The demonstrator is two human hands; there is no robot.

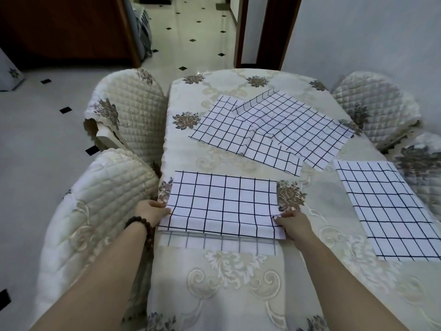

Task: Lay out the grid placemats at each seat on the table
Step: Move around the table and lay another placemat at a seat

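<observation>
- Hands first: the left hand (152, 210) pinches the near-left corner of a grid placemat (223, 201), thumb on top and fingers curled under the cloth, at the table's left edge.
- Right hand (294, 223) grips the same placemat at its near-right corner, fingers tucked beneath and thumb pressed on the top surface.
- Both forearms reach forward from the bottom of the view, roughly parallel, palms turned inward; a dark beaded bracelet (142, 225) sits on the left wrist.
- Held placemat lies mostly flat on the table (238, 283), but its near edge is lifted off the cloth and casts a faint grid shadow just below.
- Farther out, a second placemat (386, 209) lies flat near the table's right edge, well apart from the held one.
- Beyond, two more placemats (269, 130) lie crooked and overlapping in the middle of the table, the upper one with a folded-over far edge.
- Table is covered with a cream floral cloth.
- Quilted chair covers flank it: two chairs on the left (114, 168) and two on the right (381, 111).
- Tiled floor (35, 139) with small black diamonds stretches away on the left.
</observation>
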